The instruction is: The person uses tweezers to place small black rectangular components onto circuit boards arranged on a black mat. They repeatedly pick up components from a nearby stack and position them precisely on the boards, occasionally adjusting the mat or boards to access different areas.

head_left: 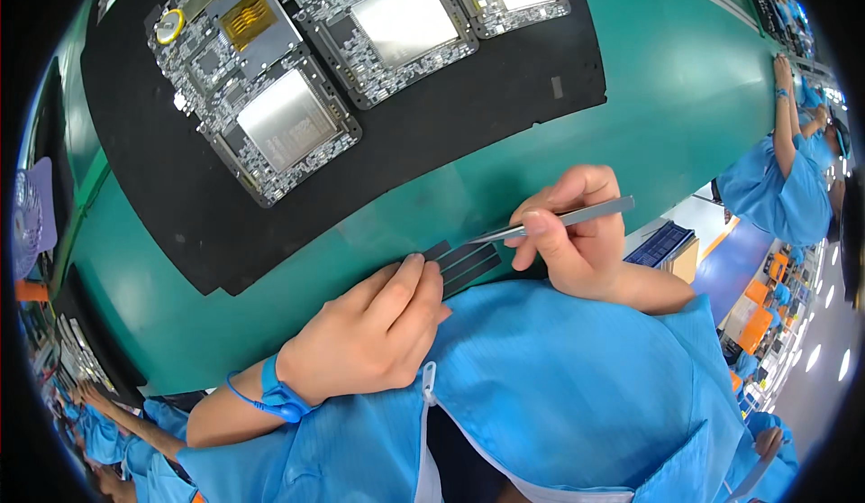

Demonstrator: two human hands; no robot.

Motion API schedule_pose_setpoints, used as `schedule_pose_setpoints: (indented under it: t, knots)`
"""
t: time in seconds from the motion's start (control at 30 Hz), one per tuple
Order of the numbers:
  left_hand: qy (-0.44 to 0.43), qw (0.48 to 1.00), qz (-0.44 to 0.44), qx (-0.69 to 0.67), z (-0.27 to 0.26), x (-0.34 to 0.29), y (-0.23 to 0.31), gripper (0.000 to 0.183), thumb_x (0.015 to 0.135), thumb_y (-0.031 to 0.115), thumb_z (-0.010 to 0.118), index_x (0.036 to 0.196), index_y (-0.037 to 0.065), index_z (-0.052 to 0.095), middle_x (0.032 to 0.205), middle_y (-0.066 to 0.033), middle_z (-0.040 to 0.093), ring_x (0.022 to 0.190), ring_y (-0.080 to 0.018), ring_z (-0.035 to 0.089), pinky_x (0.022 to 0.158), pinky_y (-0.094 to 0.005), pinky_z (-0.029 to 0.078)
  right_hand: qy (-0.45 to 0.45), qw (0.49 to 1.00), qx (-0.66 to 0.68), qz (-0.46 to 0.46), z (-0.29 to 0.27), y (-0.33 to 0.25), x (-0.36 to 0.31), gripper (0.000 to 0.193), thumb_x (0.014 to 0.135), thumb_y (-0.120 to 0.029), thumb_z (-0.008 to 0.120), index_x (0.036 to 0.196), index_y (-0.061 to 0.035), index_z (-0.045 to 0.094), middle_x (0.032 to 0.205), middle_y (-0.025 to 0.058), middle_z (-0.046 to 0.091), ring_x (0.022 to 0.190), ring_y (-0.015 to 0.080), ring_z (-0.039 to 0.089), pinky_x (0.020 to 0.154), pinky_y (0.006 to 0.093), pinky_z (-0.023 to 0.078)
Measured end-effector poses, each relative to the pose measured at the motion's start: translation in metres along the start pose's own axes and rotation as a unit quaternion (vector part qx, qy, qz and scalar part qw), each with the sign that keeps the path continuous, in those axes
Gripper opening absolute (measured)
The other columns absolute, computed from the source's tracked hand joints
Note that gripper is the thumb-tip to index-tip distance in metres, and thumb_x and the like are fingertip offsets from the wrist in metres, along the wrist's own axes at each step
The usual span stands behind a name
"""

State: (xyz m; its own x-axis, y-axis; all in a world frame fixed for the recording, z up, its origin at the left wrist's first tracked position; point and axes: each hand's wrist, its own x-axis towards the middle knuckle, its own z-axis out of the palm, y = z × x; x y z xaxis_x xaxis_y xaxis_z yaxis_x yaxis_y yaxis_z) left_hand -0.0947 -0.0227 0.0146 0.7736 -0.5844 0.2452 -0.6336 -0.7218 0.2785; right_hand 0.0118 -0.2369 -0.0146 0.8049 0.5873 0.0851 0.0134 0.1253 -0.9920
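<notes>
My right hand [581,251] pinches a pair of metal tweezers [590,213] between thumb and fingers. The tweezers slant down to the left, their tips at a sheet of thin black strips [470,267] near the edge of the green table, close to my body. Whether the tips grip a strip is too small to tell. My left hand [360,327] has its fingers together on the left end of that sheet, pressing it and covering that part. A blue wrist strap [281,398] with a cord is round my left wrist.
Several circuit boards with silver shields [288,120] lie on a black mat [432,142] ahead of my hands. The mat covers part of the green table [694,79]. A purple fan [36,205] stands at far left. Co-workers in blue [784,183] sit on both sides.
</notes>
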Motion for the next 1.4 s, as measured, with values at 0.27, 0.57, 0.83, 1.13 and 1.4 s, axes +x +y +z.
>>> schedule_pose_setpoints:
  t: [0.27,0.57,0.83,1.13,1.4]
  knots:
    - [-0.006,1.0,-0.023,0.02,0.001,0.002,0.004,0.024,0.078,0.017,0.068,0.092,-0.002,0.065,0.102,-0.0128,0.064,0.099,-0.0234,0.06,0.079,-0.0288,0.051,-0.016,0.998,-0.062,0.002,0.012,0.001,0.003,0.028,0.087,-0.001,0.061,0.101,0.0002,0.037,0.077,0.0087,0.057,0.06,0.0087,0.061,0.047,0.0189,0.05]
    - [0.007,0.998,-0.022,0.05,0.005,0.0,0.006,0.018,0.08,0.016,0.06,0.084,0.0,0.067,0.099,-0.0136,0.064,0.099,-0.0248,0.058,0.085,-0.0308,0.05,0.004,0.993,-0.017,0.116,0.011,-0.013,0.011,0.025,0.09,-0.007,0.059,0.102,-0.0012,0.038,0.076,0.0094,0.059,0.059,0.0077,0.06,0.046,0.0186,0.048]
    - [-0.017,0.999,-0.024,0.037,-0.001,0.004,0.006,0.017,0.079,0.013,0.065,0.088,-0.002,0.066,0.1,-0.0126,0.063,0.099,-0.023,0.059,0.079,-0.0282,0.052,0.003,0.994,-0.053,0.095,0.016,-0.011,0.012,0.027,0.09,-0.01,0.06,0.103,-0.0012,0.038,0.074,0.0086,0.059,0.056,0.0067,0.058,0.044,0.0175,0.044]
    - [-0.053,0.997,-0.024,0.043,-0.004,0.007,0.008,0.018,0.078,0.012,0.063,0.088,-0.003,0.066,0.1,-0.0136,0.063,0.099,-0.0234,0.06,0.08,-0.0301,0.052,0.001,0.99,-0.023,0.142,0.019,-0.017,0.022,0.02,0.094,-0.009,0.05,0.104,-0.0026,0.034,0.071,0.0112,0.06,0.047,0.0076,0.053,0.042,0.0176,0.042]
    - [0.048,0.996,-0.078,-0.008,-0.025,0.023,-0.013,0.022,0.072,0.009,0.068,0.089,-0.004,0.065,0.094,-0.0152,0.064,0.092,-0.0276,0.062,0.08,-0.0319,0.051,0.042,0.999,0.032,-0.005,0.001,-0.05,0.101,0.019,0.095,-0.012,0.05,0.104,-0.0015,0.038,0.067,0.0087,0.058,0.047,0.0083,0.054,0.039,0.0168,0.041]
